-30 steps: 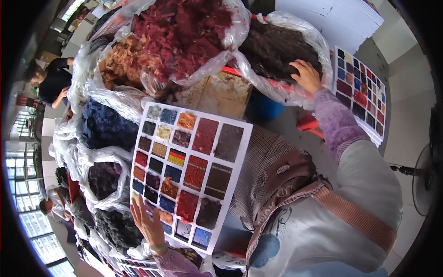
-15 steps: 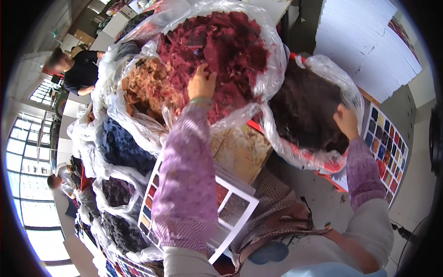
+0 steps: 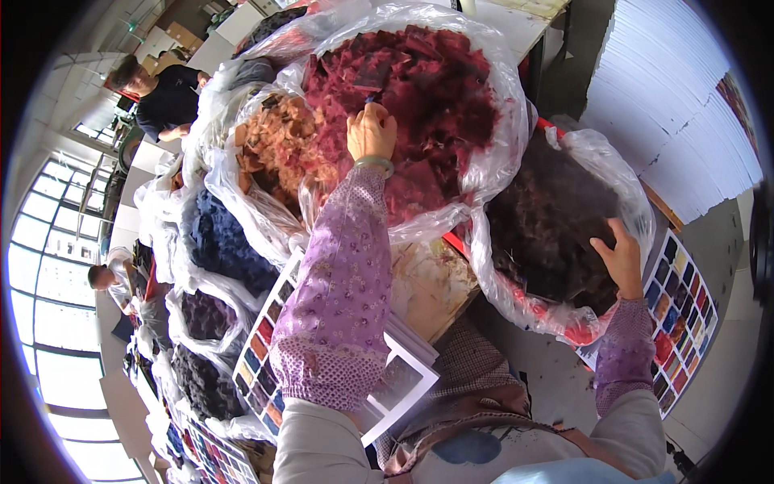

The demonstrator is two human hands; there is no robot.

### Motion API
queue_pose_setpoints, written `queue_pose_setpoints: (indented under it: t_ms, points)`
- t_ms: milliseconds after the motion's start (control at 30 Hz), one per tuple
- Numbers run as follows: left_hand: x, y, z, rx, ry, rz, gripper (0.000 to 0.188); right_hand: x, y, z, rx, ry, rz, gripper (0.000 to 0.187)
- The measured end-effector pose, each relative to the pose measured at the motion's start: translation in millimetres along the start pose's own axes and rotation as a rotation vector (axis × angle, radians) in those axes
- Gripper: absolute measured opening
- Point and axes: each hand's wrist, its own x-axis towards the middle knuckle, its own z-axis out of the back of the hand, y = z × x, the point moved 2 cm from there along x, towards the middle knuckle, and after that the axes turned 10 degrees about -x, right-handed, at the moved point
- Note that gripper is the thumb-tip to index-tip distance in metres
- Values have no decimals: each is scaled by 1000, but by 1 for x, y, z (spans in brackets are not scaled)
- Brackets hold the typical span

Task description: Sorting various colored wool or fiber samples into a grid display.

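Note:
My left hand (image 3: 372, 135) is over a big clear plastic bag (image 3: 509, 105) of fluffy dark red scraps (image 3: 435, 97). Its fingers are drawn together, and a small dark blue scrap shows at their tips. Over at the right, my right hand (image 3: 623, 262) rests at the edge of a heap of dark brown fluff (image 3: 548, 218) in a second plastic-lined container. Thumb and forefinger stand apart there, and I see nothing held between them. Orange-brown scraps (image 3: 278, 141) fill a bag just left of the red heap.
More bags, with blue fluff (image 3: 230, 242) and dark grey fluff (image 3: 205, 383), line the left side. Printed colour charts (image 3: 681, 323) lie beside the brown heap and under my left arm. White sheets (image 3: 669, 97) are stacked far right. A person (image 3: 165, 101) stands far left; another is below.
The scene has shifted slightly in view. My left hand's fingers have drawn together, with the blue scrap now at their tips. My right hand has moved nearer me, its thumb and forefinger spreading.

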Motion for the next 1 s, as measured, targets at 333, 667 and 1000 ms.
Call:
queue_pose_setpoints:
  t_ms: [333,667,1000]
  points:
    - [-2,-22,-7,129,288,404,69,-11,23,1,3,54,-175,47]
    - [-9,-2,39,134,240,215,43,61,124,-37,288,32,223,52]
    - [-54,-35,59,313,3,-186,13,140,99,-82,693,320,206,29]
